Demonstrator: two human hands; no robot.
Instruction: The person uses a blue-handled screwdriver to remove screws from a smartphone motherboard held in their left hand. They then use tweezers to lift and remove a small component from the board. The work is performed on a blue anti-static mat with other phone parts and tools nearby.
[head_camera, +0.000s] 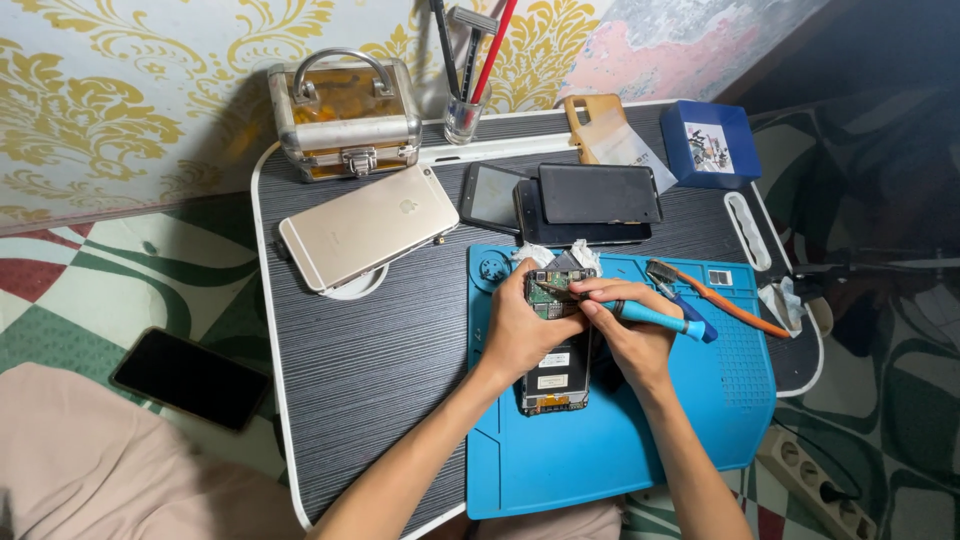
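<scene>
Blue repair mat (640, 430) is edged by stacked phones (590, 205); opened phone (555, 340) is clamped by left hand (520, 330), screwdriver (655, 318) gripped by right hand (630, 345).

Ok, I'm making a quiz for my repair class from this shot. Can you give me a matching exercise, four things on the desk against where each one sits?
Things:
1. gold phone
2. opened phone
3. blue box
4. glass cup

Places:
A. far right corner of the desk
B. on the blue mat, under both hands
C. face down, left of the dark phones
D. by the wall, right of the metal case, holding tools

Pairs: 1-C, 2-B, 3-A, 4-D

The left hand steadies the opened phone; the right hand works on it with a blue-handled tool.
</scene>
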